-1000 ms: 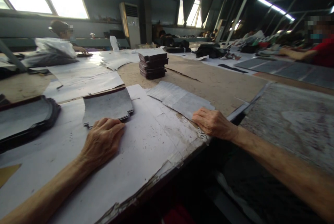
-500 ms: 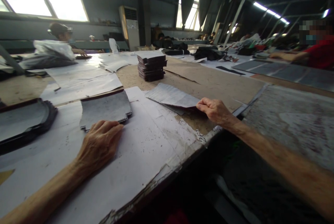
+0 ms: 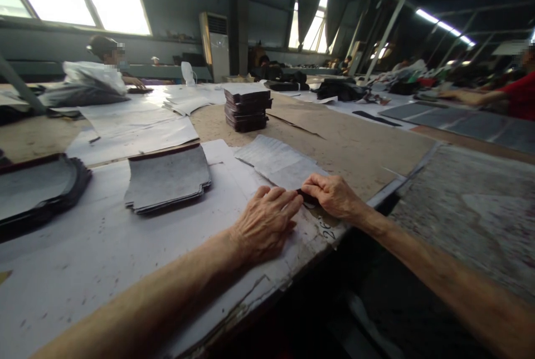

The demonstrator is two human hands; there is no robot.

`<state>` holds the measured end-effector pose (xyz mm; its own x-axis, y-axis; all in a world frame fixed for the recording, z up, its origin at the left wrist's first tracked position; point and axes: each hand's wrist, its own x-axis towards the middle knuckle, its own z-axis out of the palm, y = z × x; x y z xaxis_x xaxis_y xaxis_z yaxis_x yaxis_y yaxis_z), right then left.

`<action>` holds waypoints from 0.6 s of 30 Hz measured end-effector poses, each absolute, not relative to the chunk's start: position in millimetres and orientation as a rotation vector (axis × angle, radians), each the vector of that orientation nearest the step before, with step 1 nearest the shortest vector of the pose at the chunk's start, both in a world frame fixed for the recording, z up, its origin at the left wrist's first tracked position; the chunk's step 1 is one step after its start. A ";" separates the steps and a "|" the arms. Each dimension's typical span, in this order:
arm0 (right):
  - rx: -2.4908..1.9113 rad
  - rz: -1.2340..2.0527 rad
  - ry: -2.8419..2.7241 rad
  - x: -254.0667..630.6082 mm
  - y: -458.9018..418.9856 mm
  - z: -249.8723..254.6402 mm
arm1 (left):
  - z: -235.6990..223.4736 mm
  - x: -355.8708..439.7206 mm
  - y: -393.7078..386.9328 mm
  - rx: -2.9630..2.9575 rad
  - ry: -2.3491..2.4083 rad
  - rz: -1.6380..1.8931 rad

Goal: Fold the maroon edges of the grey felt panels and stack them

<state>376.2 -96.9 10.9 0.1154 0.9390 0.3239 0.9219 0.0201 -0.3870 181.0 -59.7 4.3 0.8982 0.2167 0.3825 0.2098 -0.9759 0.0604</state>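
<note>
A grey-backed sheet piece (image 3: 278, 159), seemingly leather or a similar material, lies on the table in front of me. My right hand (image 3: 334, 196) pinches its near right corner, where a dark strip of the edge shows. At the near edge of the same piece, my left hand (image 3: 267, 219) has its fingers bent and close together, the fingertips almost meeting those of the right. The left thumb is hidden. Left of my hands sits a stack of similar grey pieces (image 3: 169, 178) with dark edges. A taller pile of dark folded pieces (image 3: 247, 108) stands beyond.
Another stack of dark-edged pieces (image 3: 35, 192) lies at the far left. White paper (image 3: 137, 258) and brown board (image 3: 355, 136) cover the table, whose worn edge runs close to me. Co-workers sit across the room, one in a red sleeve (image 3: 518, 97) at right.
My left hand has left the grey stack and moved right to the piece's near edge. My right hand has come slightly left and lower, and the piece now lies flatter.
</note>
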 end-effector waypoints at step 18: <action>-2.045 -0.256 -1.676 403.1 -55.3 46.3 | -3.0 184.4 -57.6 3.023 0.589 0.571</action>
